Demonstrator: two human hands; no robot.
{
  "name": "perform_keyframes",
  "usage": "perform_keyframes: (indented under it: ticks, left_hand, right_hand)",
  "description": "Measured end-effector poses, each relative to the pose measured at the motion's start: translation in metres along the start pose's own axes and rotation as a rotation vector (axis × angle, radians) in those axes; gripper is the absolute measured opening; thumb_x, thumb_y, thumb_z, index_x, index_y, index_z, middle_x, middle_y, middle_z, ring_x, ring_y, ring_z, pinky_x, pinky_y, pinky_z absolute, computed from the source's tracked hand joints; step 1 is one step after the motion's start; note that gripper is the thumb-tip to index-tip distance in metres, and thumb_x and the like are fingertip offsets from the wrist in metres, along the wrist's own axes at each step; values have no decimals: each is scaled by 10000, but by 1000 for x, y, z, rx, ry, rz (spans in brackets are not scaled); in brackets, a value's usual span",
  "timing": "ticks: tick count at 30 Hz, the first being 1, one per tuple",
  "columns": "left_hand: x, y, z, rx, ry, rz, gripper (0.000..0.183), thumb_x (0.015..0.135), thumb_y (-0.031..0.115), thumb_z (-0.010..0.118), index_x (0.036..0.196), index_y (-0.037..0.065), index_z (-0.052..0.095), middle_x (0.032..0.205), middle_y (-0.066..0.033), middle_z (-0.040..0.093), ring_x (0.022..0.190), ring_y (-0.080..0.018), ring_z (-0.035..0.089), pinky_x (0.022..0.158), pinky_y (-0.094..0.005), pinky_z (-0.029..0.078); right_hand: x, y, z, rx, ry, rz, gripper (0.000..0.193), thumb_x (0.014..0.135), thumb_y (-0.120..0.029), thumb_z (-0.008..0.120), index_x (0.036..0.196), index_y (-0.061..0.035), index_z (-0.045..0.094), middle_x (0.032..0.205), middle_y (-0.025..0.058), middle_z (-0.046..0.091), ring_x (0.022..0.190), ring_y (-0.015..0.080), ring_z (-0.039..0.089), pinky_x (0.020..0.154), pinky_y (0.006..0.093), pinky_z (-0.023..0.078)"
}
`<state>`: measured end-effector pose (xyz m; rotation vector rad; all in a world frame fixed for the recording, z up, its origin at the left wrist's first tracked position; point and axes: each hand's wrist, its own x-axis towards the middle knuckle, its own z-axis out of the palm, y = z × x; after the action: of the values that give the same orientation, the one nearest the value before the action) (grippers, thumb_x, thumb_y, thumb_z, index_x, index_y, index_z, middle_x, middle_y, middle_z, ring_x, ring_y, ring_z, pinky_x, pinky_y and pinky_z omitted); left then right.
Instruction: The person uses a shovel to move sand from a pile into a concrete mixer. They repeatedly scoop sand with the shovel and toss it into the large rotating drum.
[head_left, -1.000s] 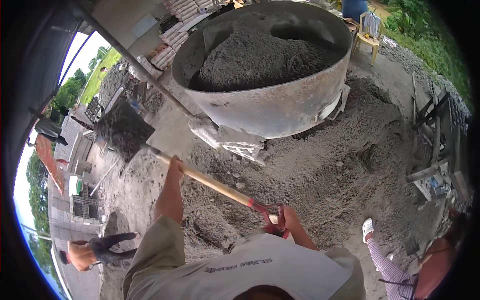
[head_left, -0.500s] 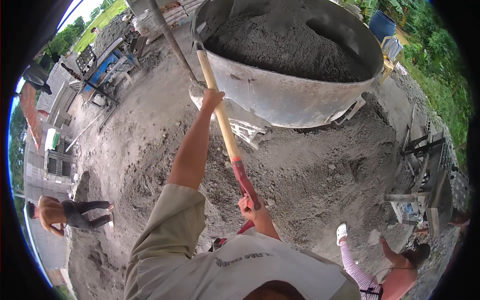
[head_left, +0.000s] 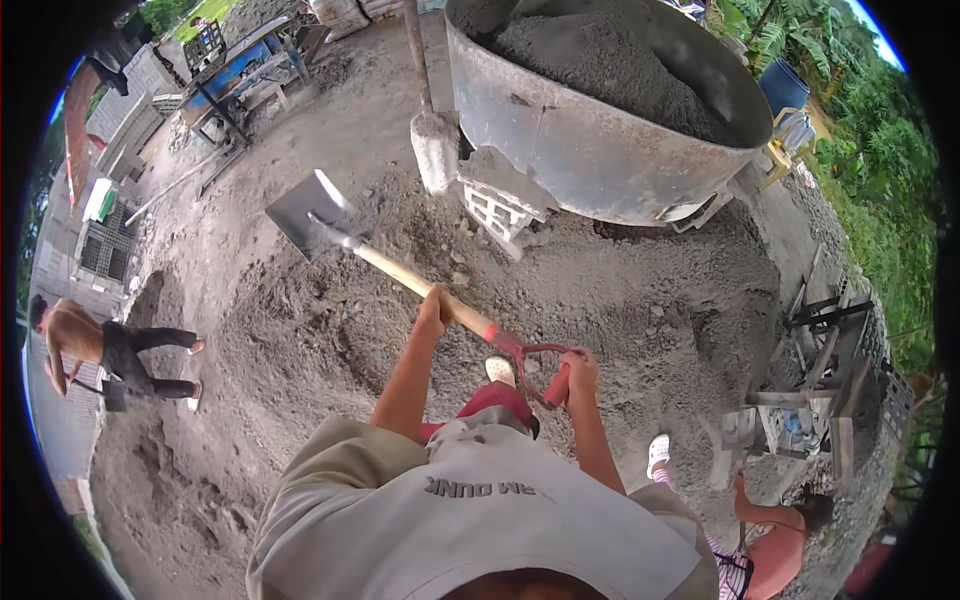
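Observation:
A shovel point(head_left: 392, 270) with a wooden shaft and red D-shaped handle stretches across in front of me. My left hand point(head_left: 436, 309) is closed around the middle of its shaft. My right hand point(head_left: 580, 374) grips the red handle at its near end. At the far left end, the flat metal blade point(head_left: 300, 215) is tilted over the loose grey ground and appears bare. Beyond the shovel stands a large round metal tub point(head_left: 590, 150), holding a heap of grey sand-like mix point(head_left: 600, 70).
Hollow concrete blocks point(head_left: 495, 212) sit under the tub's near side, beside a leaning pole point(head_left: 415, 60) with a concrete foot. One person point(head_left: 80, 335) bends at the left; another point(head_left: 778, 540) crouches at the lower right, near scrap timber point(head_left: 815, 400). A blue barrel point(head_left: 783, 88) stands behind the tub.
The shovel blade has swung from the tub's rim down and left toward the ground. My right hand has moved up and right with the handle; my left hand has come nearer.

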<state>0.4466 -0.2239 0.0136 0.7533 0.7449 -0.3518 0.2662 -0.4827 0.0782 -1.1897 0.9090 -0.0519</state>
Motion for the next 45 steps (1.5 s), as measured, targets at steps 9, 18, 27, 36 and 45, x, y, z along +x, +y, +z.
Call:
perform_keyframes:
  ticks: [9,18,27,36,45]
  left_hand:
    - [-126,-101,-269,-353,90,-15,107,750,136,506,718,77,422,548,-27,430,432,-143,433,409,-290,419]
    - [-273,-186,-278,-414,64,-48,140,704,83,491,806,38,406,574,-71,446,434,-180,461,367,-312,420]
    - [-386,-256,-326,-381,-117,-115,108,731,86,473,804,40,408,559,-63,464,418,-169,456,374,-303,427]
    - [-453,-283,-359,-221,-164,-75,129,733,97,493,806,30,410,589,-68,487,444,-180,482,419,-322,450]
    - [-486,-228,-376,-350,-148,-16,96,714,118,495,759,52,442,570,-43,488,444,-161,478,406,-305,431]
  right_hand:
    - [-218,164,32,-95,-446,120,481,763,-167,611,1173,-17,410,899,83,547,777,148,543,673,285,454]
    - [-355,130,-73,-653,-636,-260,244,813,-175,482,930,1,603,932,70,570,867,156,530,801,298,414]
    - [-424,164,-157,-352,-1057,-742,220,777,-81,422,681,50,571,779,146,615,898,251,595,769,320,442]
    - [-490,178,-195,-415,-1011,-799,227,750,-74,395,656,52,558,722,133,594,879,276,606,744,335,449]
    - [-551,183,-148,-381,-973,-964,191,747,-64,437,658,45,567,762,199,617,668,236,601,609,304,454]
